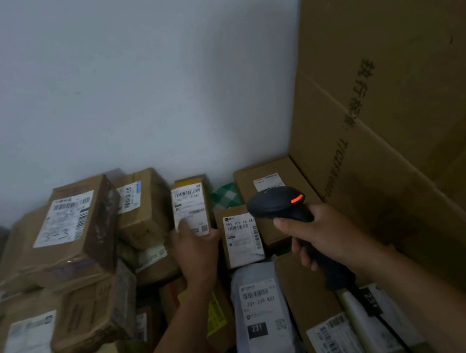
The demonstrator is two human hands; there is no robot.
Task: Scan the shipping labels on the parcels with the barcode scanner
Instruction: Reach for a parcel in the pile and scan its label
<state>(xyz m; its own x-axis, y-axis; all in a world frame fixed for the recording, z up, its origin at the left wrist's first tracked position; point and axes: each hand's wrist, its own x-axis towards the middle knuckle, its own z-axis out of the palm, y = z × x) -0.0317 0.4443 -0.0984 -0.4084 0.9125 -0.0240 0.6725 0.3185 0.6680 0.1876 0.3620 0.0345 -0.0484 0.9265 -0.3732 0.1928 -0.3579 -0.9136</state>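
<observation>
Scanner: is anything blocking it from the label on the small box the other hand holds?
Nothing visible stands between the scanner and that label. The left hand, gripping the small box, lays its thumb over the label's lower left corner, but the barcode at the top is uncovered.

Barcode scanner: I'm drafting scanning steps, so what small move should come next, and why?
Probably tilt the barcode scanner slightly left, onto the label of the small parcel. The left hand holds that parcel, label facing the camera, while the scanner, gripped by the right hand, red light lit, sits right of it.
</observation>
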